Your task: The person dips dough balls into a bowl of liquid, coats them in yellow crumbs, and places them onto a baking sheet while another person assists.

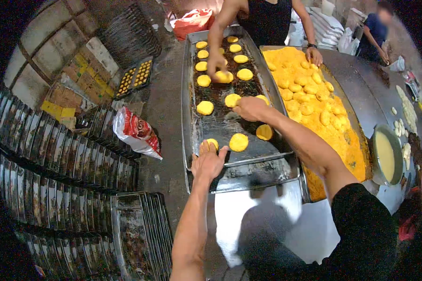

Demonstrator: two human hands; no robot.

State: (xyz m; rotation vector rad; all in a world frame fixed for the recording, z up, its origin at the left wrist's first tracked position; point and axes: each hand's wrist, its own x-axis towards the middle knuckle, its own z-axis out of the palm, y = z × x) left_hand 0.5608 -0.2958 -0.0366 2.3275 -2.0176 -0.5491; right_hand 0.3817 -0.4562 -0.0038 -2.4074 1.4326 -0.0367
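Observation:
A long greased metal baking tray (188, 117) holds several round yellow dough patties. My left hand (207, 161) rests flat at the tray's near end, fingers spread over one small patty (213, 143). Another patty (238, 142) lies just right of it. My right hand (249, 107) reaches over the tray's middle with its fingers curled on a patty (262, 99) at the right side. Across the tray a co-worker's hand (216, 65) presses a patty (224, 77) down, and their other hand (314, 56) lies on the crumb heap.
A wide tray of yellow crumbs (342, 140) with coated patties sits to the right. A bowl of pale batter (385, 157) stands beyond it. Stacks of empty trays (65, 164) fill the left floor beside a red-and-white bag (136, 133). Another person (375, 33) stands far right.

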